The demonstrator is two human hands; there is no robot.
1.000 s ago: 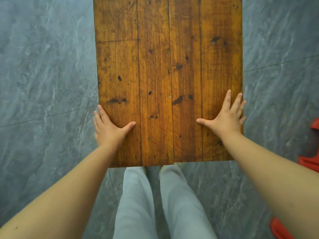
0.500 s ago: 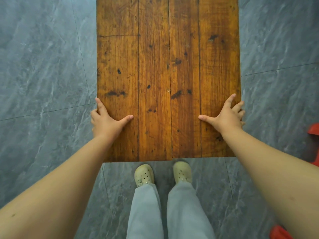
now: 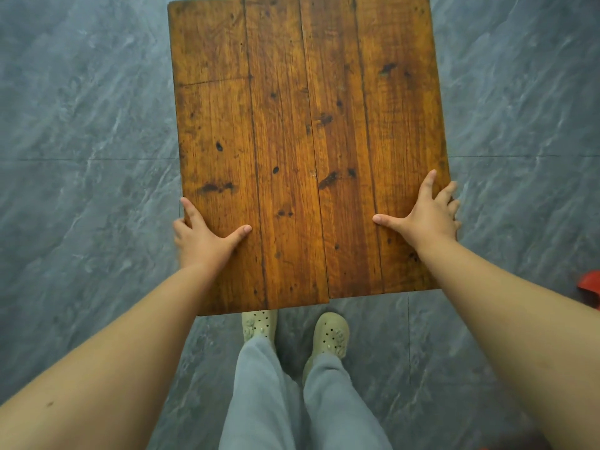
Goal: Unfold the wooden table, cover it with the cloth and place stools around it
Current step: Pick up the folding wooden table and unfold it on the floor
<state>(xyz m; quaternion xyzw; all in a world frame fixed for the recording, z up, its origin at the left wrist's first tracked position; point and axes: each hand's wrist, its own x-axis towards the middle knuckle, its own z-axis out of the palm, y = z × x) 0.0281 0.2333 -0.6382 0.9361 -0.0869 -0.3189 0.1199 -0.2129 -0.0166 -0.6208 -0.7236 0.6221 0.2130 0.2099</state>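
The wooden table fills the upper middle of the head view, its brown plank top facing me with dark knots. My left hand grips its left edge, thumb lying on the top and fingers curled over the side. My right hand holds the right edge the same way, thumb spread inward. The table's legs are hidden under the top. No cloth shows.
Grey marbled floor tiles surround the table on every side. My feet in pale perforated clogs stand just below the table's near edge. A red object pokes in at the right edge of the view.
The table top has shifted away from me and turned slightly, so its far edge now shows. Both hands slid outward onto the side edges. My feet have come into view.
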